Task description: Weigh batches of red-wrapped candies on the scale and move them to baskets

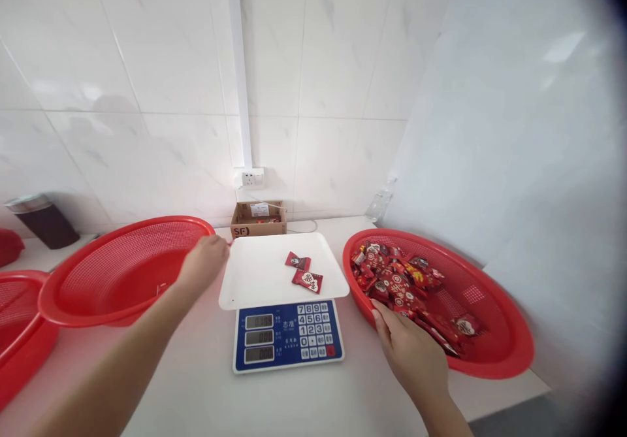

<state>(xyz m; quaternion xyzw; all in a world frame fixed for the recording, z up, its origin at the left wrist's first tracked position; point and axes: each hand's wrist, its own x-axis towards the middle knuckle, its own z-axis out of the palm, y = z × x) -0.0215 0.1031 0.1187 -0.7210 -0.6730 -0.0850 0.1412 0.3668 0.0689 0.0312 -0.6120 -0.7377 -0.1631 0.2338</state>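
Head view: right hand (414,352) partly hides the basket of packets (516,360).

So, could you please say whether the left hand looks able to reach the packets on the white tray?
Probably yes: the left hand is near the tray, with nothing visible blocking the packets.

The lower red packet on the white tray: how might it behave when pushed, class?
The lower packet is probably light, being much smaller than the tray. Lying fairly flat, it would likely slide rather than roll.
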